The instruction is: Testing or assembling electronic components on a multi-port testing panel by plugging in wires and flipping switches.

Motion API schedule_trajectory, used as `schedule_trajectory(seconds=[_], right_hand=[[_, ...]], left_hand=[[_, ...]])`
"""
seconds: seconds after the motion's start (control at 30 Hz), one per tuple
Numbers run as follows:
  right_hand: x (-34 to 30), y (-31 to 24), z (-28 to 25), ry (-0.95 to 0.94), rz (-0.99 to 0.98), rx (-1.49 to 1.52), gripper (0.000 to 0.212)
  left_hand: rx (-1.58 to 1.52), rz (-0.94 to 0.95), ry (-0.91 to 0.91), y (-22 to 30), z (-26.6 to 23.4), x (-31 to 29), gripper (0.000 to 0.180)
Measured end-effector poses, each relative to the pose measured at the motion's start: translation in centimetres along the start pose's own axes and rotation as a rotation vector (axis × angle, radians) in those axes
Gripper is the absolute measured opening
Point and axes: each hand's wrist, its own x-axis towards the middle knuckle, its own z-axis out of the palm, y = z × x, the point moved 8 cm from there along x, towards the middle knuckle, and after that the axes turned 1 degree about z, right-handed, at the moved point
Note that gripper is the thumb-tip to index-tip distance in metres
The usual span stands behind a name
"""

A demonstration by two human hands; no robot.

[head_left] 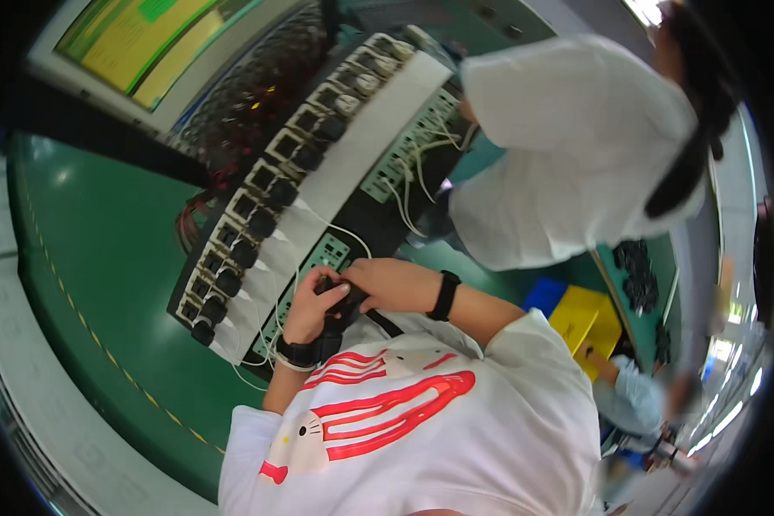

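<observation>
My left hand (304, 311) and my right hand (389, 282) are together in front of my chest, at the near edge of the test rack. Both have their fingers closed around a small black block (347, 303), mostly covered by the fingers; its exact kind cannot be made out. Beyond my hands runs a row of sockets with black plug-in power adapters (261, 223) in many of them. Just past my fingers lies a light green port panel (328, 251), with thin white cables (340, 228) running near it. Dark bands circle both wrists.
To the right, a person in a white top (568, 138) stands close to the rack. A screen (159, 39) is at the upper left, beside a dark post (103, 129). Yellow bins (589, 322) and another person's blue sleeve (632, 400) show at the lower right.
</observation>
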Motion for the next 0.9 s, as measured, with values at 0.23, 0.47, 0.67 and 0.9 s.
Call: schedule_trajectory(seconds=[0.23,0.47,0.67,0.9], right_hand=[[5.6,14.2,-14.7,0.632,0.297,0.593,0.059],[14.6,20.8,-19.7,0.807,0.326,0.088,0.053],[15.1,18.9,-19.3,0.880,0.246,-0.145,0.048],[15.6,19.2,-17.6,0.818,0.321,-0.177,0.055]], left_hand=[[-0.237,0.163,0.296,2.7,-3.6,-0.5,0.018],[-0.254,0.128,0.358,2.7,-3.2,0.3,0.019],[-0.285,0.122,0.351,2.7,-2.2,1.3,0.017],[-0.265,0.143,0.365,3.0,-2.5,1.4,0.015]])
